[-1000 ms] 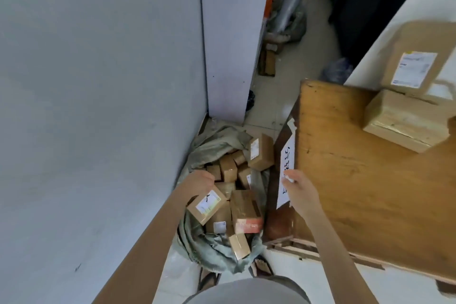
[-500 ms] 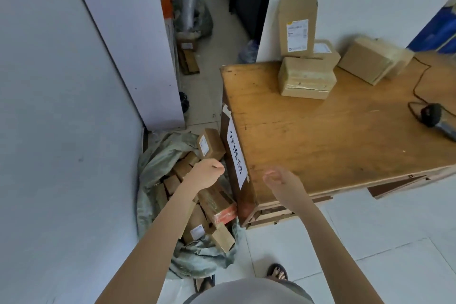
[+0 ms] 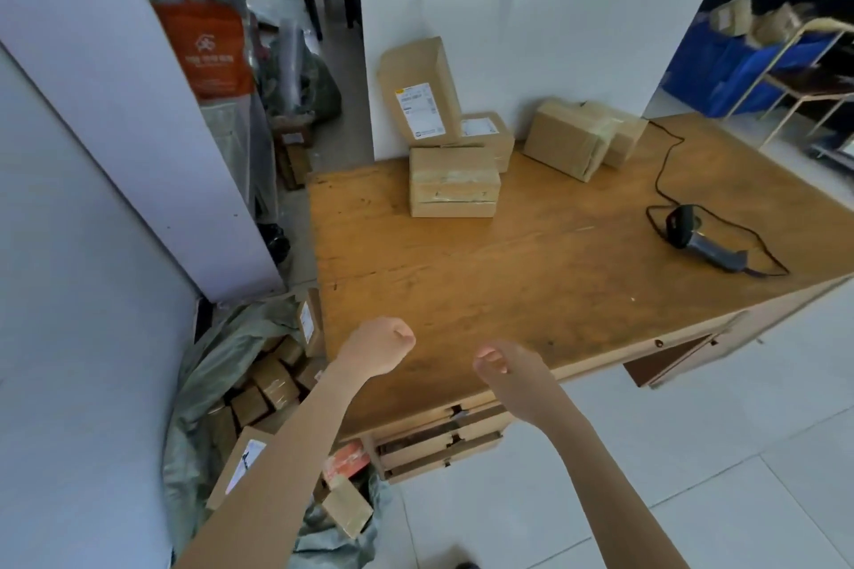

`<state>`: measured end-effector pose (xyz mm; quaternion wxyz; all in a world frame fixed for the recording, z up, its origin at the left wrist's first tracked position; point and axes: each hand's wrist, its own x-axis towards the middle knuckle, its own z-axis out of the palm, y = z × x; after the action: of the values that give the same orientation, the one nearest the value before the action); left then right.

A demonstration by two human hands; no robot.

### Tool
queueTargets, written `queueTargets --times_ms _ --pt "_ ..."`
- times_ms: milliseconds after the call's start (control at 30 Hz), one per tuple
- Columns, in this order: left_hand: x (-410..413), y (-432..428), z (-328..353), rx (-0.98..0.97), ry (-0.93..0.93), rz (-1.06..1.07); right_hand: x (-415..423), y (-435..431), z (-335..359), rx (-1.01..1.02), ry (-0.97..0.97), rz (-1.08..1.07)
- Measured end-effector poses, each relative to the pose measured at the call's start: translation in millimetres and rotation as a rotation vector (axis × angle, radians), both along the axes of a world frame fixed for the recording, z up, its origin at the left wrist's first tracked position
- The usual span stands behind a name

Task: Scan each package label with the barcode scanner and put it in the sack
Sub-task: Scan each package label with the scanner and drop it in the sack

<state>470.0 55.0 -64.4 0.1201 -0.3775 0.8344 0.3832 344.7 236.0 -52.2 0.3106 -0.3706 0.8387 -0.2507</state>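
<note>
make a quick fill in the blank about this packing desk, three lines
The barcode scanner lies untouched on the ____.
The sack of packages sits on the floor at the ____ end of the table.
The tall labelled package leans against the ____.
Missing: table; left; wall.

Five cardboard packages [image 3: 454, 180] sit along the table's [image 3: 531, 300] far edge, though the front one may be two stacked. One barcode scanner [image 3: 702, 240] lies near the right edge. One sack [image 3: 222, 347] holds roughly ten more, some hidden. One orange bag [image 3: 208, 51].
</note>
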Motion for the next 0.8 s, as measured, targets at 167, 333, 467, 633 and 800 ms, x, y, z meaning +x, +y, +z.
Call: queueTargets --times_ms 167,333,467,633,800 --pt "-67 36 -2 -0.044 0.009 -0.047 -60 32 -2 -0.004 0.017 -0.038" --pt "-119 41 -2 -0.083 -0.015 -0.077 -107 40 -5 0.005 0.006 -0.068" --pt "-150 14 1 -0.135 -0.021 -0.064 -140 21 -6 0.017 0.035 -0.050" --pt "-187 -38 -1 -0.155 -0.008 0.035 -182 -24 -5 0.030 0.072 0.005" --pt "-221 -89 -7 -0.135 0.081 0.208 -223 -78 2 0.089 0.096 0.066"
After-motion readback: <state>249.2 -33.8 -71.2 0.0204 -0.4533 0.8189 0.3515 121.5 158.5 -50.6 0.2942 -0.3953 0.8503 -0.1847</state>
